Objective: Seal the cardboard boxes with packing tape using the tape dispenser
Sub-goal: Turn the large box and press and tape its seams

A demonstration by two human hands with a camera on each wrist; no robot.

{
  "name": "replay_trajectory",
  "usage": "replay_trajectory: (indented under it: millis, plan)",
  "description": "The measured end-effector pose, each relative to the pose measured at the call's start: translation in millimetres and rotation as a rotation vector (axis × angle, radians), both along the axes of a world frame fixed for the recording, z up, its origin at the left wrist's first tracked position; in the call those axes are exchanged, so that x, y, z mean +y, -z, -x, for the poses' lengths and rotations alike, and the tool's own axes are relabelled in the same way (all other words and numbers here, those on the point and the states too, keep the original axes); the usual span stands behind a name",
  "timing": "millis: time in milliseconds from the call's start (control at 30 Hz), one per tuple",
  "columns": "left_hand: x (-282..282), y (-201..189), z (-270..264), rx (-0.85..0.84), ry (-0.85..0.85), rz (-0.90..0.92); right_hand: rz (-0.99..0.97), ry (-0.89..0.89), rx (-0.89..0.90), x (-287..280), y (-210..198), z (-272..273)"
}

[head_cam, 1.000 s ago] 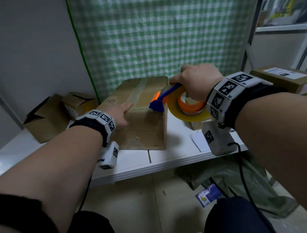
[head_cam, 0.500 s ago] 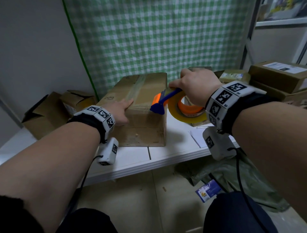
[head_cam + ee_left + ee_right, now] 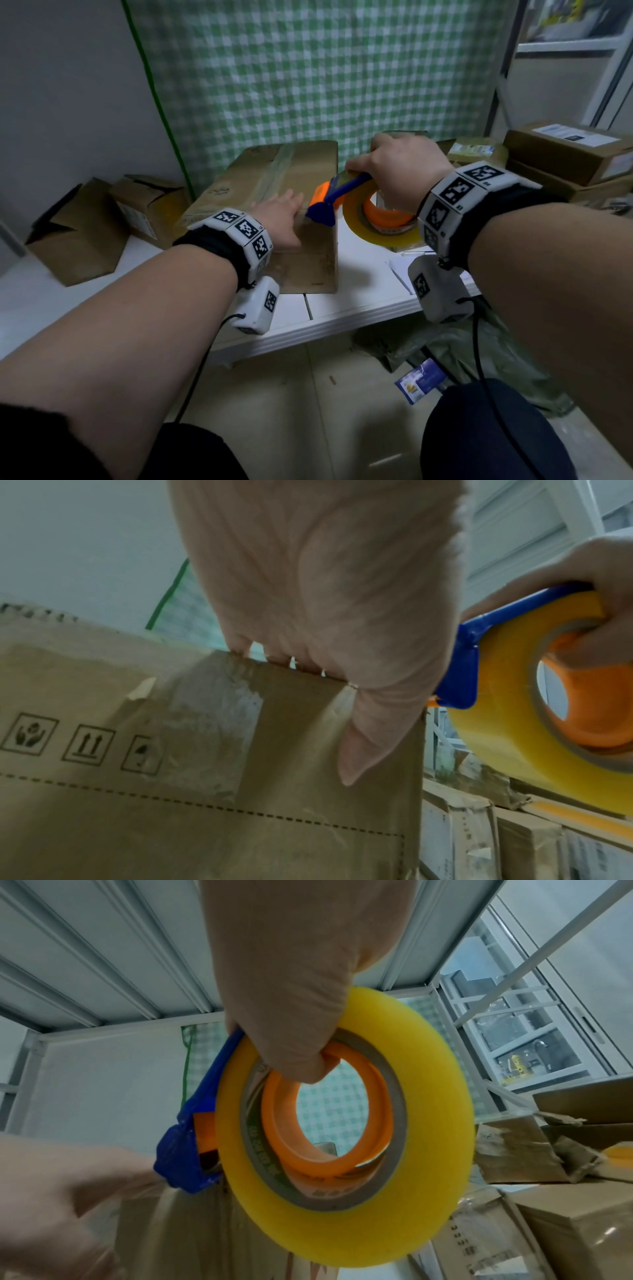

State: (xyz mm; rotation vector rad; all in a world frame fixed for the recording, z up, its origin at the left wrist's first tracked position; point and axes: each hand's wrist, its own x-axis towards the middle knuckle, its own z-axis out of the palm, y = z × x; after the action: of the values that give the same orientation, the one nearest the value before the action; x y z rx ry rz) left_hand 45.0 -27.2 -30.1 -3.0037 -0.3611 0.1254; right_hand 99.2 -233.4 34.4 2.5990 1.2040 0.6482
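In the middle of the head view a closed cardboard box (image 3: 274, 192) stands on the white table (image 3: 342, 308), a strip of clear tape running along its top. The left hand (image 3: 279, 222) lies on the box's near top edge with its fingers straight and flat over the top; the left wrist view shows the palm against the box's front face and the thumb (image 3: 369, 737) pointing down that face. Just right of it, the right hand (image 3: 400, 168) grips the tape dispenser (image 3: 342, 195): the thumb hooks into the orange core of the yellow tape roll (image 3: 380, 229) while the other fingers close over the blue frame. The dispenser's blue nose sits at the box's near right top corner, beside the left hand's fingertips; whether it actually touches the cardboard is hard to tell, since the hand blurs that spot in the right wrist view.

At the left of the frame an open, empty box (image 3: 78, 236) lies tipped on the table. At the right, labelled parcels (image 3: 565, 150) are stacked. A green checked cloth (image 3: 308, 68) hangs behind.
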Motion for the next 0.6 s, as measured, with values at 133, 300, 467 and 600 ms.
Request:
replay_trajectory:
  millis: [133, 300, 467, 600]
  plan:
    - [14.5, -2.4, 10.9, 0.015, -0.043, -0.001, -0.004, 0.008, -0.004, 14.1, 3.8, 12.7]
    - [22.4, -9.1, 25.4, 0.023, -0.110, -0.069, -0.076, -0.007, 0.056, 28.8, 17.3, 18.1]
    - [10.5, -11.6, 21.6, -0.010, -0.030, -0.012, -0.141, -0.004, 0.150, 17.6, 30.2, 8.3]
    - [10.3, -9.3, 12.8, 0.021, -0.076, 0.017, -0.214, -0.019, 0.205, 12.3, 43.5, 1.9]
